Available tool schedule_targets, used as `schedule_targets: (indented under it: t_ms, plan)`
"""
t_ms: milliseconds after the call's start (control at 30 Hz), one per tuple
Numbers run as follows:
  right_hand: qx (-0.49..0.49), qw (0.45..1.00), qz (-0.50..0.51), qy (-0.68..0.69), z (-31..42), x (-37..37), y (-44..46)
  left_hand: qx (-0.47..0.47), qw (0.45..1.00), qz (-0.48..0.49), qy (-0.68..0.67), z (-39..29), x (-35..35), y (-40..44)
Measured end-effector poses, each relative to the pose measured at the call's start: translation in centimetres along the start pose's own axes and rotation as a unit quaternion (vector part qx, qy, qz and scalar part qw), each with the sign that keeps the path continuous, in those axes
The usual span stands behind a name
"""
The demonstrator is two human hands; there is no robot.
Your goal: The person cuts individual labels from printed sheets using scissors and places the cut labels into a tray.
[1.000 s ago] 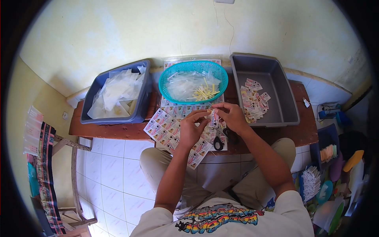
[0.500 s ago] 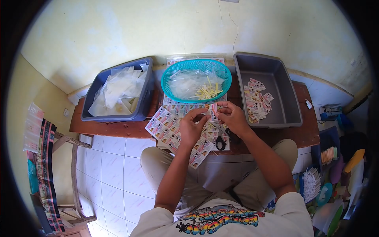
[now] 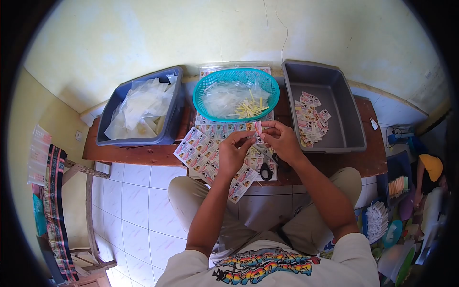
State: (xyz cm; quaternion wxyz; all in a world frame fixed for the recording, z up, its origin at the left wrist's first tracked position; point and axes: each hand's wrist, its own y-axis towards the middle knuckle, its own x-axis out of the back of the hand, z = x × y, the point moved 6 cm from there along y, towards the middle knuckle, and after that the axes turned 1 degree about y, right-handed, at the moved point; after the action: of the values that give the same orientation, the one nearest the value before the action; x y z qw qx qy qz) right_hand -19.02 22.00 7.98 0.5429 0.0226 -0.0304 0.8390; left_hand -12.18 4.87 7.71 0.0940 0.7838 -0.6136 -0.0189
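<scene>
A small printed label [image 3: 258, 128] is pinched between both hands above the front of the bench. My left hand [image 3: 233, 153] grips its left side between thumb and fingers, while my right hand [image 3: 283, 143] holds its right side. Just below the hands lie black-handled scissors [image 3: 266, 171], partly hidden by my right hand. Uncut sheets of the same labels [image 3: 197, 153] spread beneath and to the left of the hands. Beyond them, a teal basket [image 3: 197, 98] holds clear plastic pouches [image 3: 222, 100] and thin yellow strips [image 3: 251, 108].
At left stands a grey bin [image 3: 138, 142] full of translucent plastic sheets [image 3: 141, 103]. A second grey bin [image 3: 344, 110] at right holds a pile of cut labels [image 3: 311, 119]. All rest on a brown wooden bench [image 3: 134, 155]. Another person [image 3: 430, 167] is at the far right.
The view has shifted slightly. Both hands keep the label in nearly the same place. At the far right, the other person has moved, and a bent arm now shows.
</scene>
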Motion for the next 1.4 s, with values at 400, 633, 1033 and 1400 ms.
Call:
schedule_targets:
  t_ms: [400, 633, 1033, 1400]
  plan:
    - [0.019, 0.905, 0.079, -0.418, 0.3, -0.8, -6.6, -0.021, 0.999, -0.04, -0.03, 0.7, 1.1, 0.0]
    - [0.016, 0.843, 0.094, -0.53, -1.3, -1.7, -8.3, 0.021, 0.998, -0.031, -0.043, 0.5, 0.9, -0.1]
    - [0.029, 0.87, 0.069, -0.488, -4.8, -1.6, -6.1, -0.005, 0.997, -0.049, -0.063, 0.8, 0.7, 0.2]
    - [0.035, 0.914, 0.086, -0.394, -0.7, 0.6, -7.3, 0.014, 0.992, -0.082, -0.092, 1.1, 1.6, 0.4]
